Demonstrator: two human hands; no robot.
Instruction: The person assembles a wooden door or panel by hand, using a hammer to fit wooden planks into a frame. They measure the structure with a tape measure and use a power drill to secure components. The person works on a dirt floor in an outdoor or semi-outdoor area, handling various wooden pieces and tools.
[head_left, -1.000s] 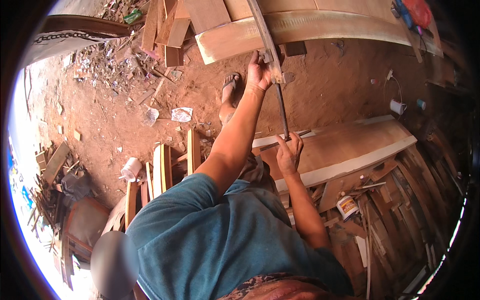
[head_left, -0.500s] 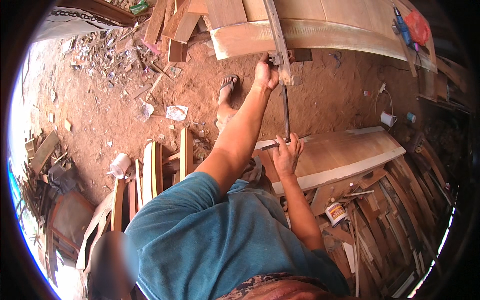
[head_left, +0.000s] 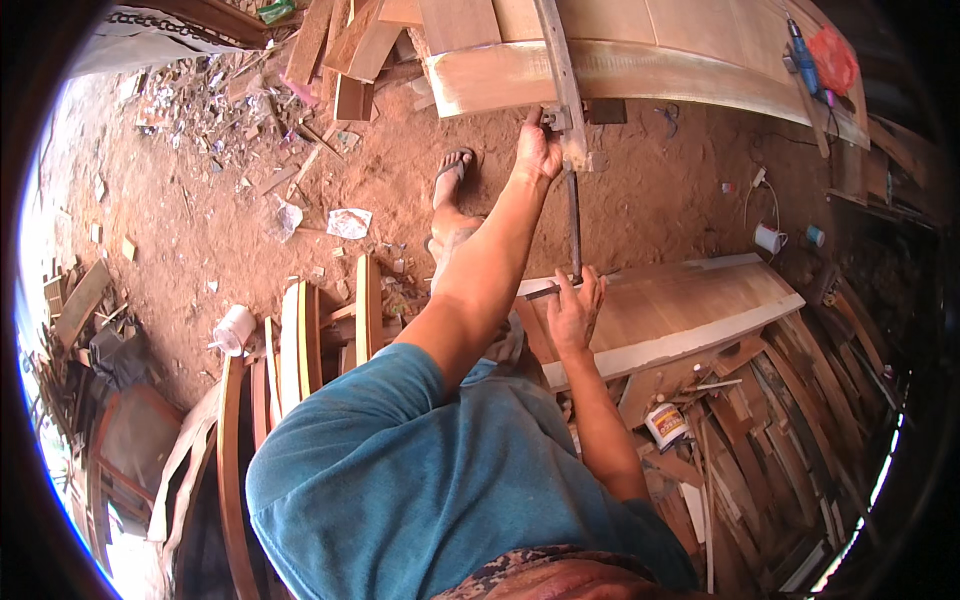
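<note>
A long bar clamp (head_left: pixel 560 75) lies across a curved wooden panel (head_left: pixel 690 85) at the top of the view. My left hand (head_left: pixel 540 152) is closed around the metal jaw (head_left: pixel 554 119) at the clamp's near end, beside the panel's edge. From that end a dark screw rod (head_left: pixel 573 220) runs back toward me. Its cross handle (head_left: pixel 543 292) is in the fingers of my right hand (head_left: pixel 575 308), which are curled at the rod's end. Part of the handle is hidden by those fingers.
A second wooden panel (head_left: pixel 690 305) with pale edges lies beneath my right hand. Curved boards (head_left: pixel 368 310) stand left of me; wood pieces and a white tub (head_left: pixel 665 425) lie at right. A blue power tool (head_left: pixel 803 62) rests on the upper panel. Scraps litter the dirt floor (head_left: pixel 240 220).
The view has shifted slightly, so the panel and clamp sit a little further right. Both hands keep their places on the clamp; the handle looks nearly unchanged.
</note>
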